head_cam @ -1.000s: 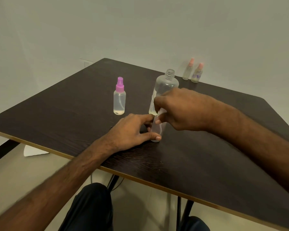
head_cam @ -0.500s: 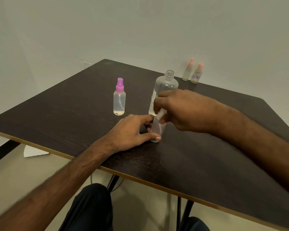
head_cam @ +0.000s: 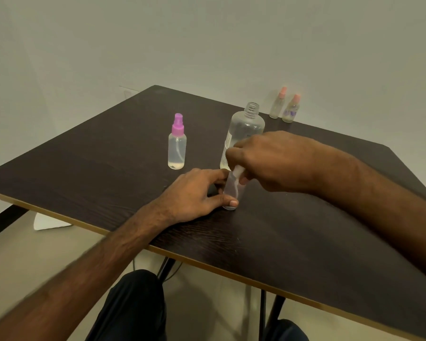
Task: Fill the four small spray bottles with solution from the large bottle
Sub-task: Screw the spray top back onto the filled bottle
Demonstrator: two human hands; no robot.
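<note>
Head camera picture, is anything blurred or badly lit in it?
Head view: the left forearm smears with motion near the bottom edge; the two far pink-capped bottles look soft; light on the table is dim and even, no hard glare.

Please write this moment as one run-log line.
left hand: holds small clear bottle on table | right hand: grips its top | large bottle: uncapped, upright behind | purple-capped spray bottle: capped, standing apart

The desk (head_cam: 84, 168) is free at its left and its near right. The large bottle (head_cam: 246, 129) and the pink-capped bottle (head_cam: 177, 148) block the middle.
</note>
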